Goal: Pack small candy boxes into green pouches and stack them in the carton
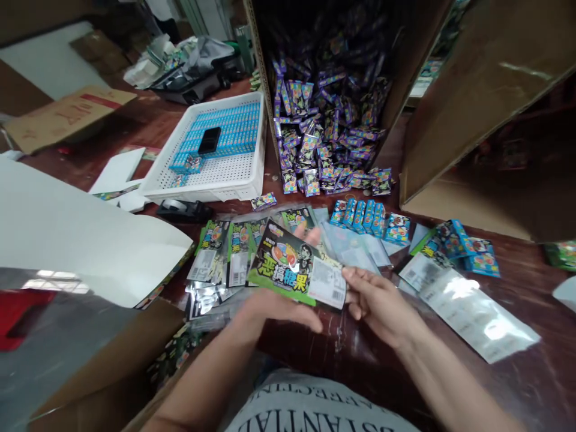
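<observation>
A black and green printed card in clear plastic is tilted above the table, its right end pinched by my right hand. My left hand lies under and around the card's left part, thumb stretched out below it and fingertips showing past its upper edge; the fingers are apart. Behind and left of the card, similar printed packs overlap on the table. Small blue boxes stand in a row beyond it. To the right lie another printed pack and a shiny clear sleeve.
A large cardboard box on its side spills small purple packets. Left of it, a white basket holds blue boxes and a black phone. A tape dispenser sits before the basket. White sheets cover the left side.
</observation>
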The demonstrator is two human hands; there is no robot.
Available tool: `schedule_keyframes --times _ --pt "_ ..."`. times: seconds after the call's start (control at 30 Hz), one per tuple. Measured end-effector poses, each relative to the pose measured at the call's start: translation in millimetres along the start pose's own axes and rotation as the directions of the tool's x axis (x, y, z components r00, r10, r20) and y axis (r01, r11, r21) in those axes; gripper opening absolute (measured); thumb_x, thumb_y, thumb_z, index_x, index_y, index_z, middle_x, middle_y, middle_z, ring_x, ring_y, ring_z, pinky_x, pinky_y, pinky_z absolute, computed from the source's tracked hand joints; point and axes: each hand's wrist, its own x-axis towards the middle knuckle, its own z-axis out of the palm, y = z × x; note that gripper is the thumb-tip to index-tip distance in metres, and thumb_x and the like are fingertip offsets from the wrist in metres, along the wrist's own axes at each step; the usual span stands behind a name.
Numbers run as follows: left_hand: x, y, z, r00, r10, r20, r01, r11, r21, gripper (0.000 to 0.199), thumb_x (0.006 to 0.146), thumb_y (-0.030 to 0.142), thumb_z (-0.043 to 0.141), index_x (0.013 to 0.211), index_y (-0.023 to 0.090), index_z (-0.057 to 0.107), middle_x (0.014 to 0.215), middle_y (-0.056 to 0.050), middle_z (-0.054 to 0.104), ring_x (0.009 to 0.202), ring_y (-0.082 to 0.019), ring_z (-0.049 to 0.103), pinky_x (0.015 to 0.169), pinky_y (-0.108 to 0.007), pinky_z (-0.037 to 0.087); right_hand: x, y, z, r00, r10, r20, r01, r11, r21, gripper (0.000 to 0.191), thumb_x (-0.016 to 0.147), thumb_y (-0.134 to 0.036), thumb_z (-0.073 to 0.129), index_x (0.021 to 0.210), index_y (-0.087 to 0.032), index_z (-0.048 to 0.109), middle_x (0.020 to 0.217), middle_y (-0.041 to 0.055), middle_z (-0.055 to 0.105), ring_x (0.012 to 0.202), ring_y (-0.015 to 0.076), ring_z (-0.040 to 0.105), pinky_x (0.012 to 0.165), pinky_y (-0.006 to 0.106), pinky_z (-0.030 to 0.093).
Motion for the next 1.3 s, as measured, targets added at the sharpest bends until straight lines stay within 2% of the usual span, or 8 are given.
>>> schedule_keyframes --times 0.13,0.3,0.43,0.57,0.83,1.0,1.17,1.3 --pt "5 4 42.4 0.998 -0.062 -0.030 0.048 0.935 -0.352 0.053 0.084 0.053 0.071 0.125 0.019 0.066 0.123 -0.013 0.070 0.126 -0.032 0.061 0.108 -0.049 0.049 -10 26 11 0.994 0.104 -0.020 -0.102 0.990 0.093 0.042 0.067 -0.046 0.090 0.079 -0.017 0.062 0.061 -0.0051 0.054 0.047 0.0052 0.049 0.037 0.014 0.034" --pt "-4 -2 35.2 0.885 -0.350 -0.307 0.263 0.920 -0.290 0.026 0.090 0.037 0.064 0.102 0.016 0.072 0.111 -0.009 0.074 0.113 -0.027 0.066 0.106 -0.045 0.050 -12 16 -26 0.977 -0.191 -0.090 0.124 0.865 -0.486 0.039 0.088 -0.057 0.068 0.094 -0.019 0.063 0.085 0.0060 0.070 0.075 0.0177 0.068 0.058 0.027 0.052" --pt "-16 -1 38.0 0.902 -0.425 0.072 0.431 0.886 -0.170 0.021 0.088 0.032 0.061 0.098 0.016 0.070 0.095 -0.006 0.073 0.087 -0.023 0.067 0.083 -0.041 0.057 -9 -16 -15 0.622 -0.747 0.232 0.525 0.179 -0.832 0.034 0.093 -0.042 0.067 0.120 -0.023 0.059 0.119 0.0101 0.069 0.106 0.0255 0.066 0.091 0.043 0.054" --pt "-16 10 37.1 0.905 -0.299 0.303 0.291 0.954 0.074 0.017 0.086 0.024 0.058 0.098 0.016 0.067 0.092 -0.003 0.069 0.085 -0.020 0.060 0.082 -0.036 0.053 -5 -46 13 0.537 -0.476 0.696 0.589 -0.379 -0.714 0.033 0.097 -0.029 0.062 0.129 -0.019 0.058 0.127 0.0114 0.068 0.117 0.0294 0.061 0.104 0.051 0.046" --pt "-10 20 25.6 0.841 -0.299 0.451 0.295 0.952 0.081 0.011 0.087 0.018 0.052 0.081 0.019 0.061 0.073 0.003 0.057 0.068 -0.014 0.050 0.064 -0.025 0.043 -5 -57 2 0.657 -0.432 0.617 0.490 -0.376 -0.786 0.014 0.095 -0.035 0.065 0.095 -0.021 0.064 0.090 0.0064 0.069 0.085 0.0257 0.066 0.078 0.041 0.050" --pt "-3 24 28.1 0.834 -0.278 0.477 0.260 0.960 0.105 0.011 0.088 0.019 0.053 0.088 0.020 0.063 0.076 0.003 0.057 0.068 -0.013 0.051 0.066 -0.026 0.044 -9 -74 0 0.750 -0.262 0.608 0.604 -0.105 -0.790 0.016 0.092 -0.038 0.068 0.088 -0.022 0.066 0.088 0.0046 0.066 0.080 0.0206 0.063 0.069 0.032 0.049" --pt "-1 31 29.3 0.764 -0.242 0.599 0.429 0.883 -0.191 0.036 0.073 0.030 0.081 0.105 0.020 0.070 0.092 -0.002 0.072 0.079 -0.018 0.066 0.071 -0.029 0.055 -23 -98 -4 0.668 0.027 0.744 0.734 0.140 -0.664 0.019 0.098 -0.035 0.059 0.090 -0.029 0.074 0.090 0.0007 0.073 0.084 0.0189 0.068 0.086 0.036 0.052" --pt "1 19 36.6 0.852 -0.442 0.279 0.518 0.790 -0.328 0.033 0.070 0.031 0.085 0.098 0.019 0.073 0.093 -0.004 0.077 0.080 -0.019 0.070 0.078 -0.036 0.058 -21 -88 -14 0.740 -0.273 0.614 0.663 0.145 -0.734 0.021 0.096 -0.045 0.060 0.101 -0.028 0.072 0.129 0.0088 0.067 0.116 0.0282 0.064 0.100 0.047 0.050"
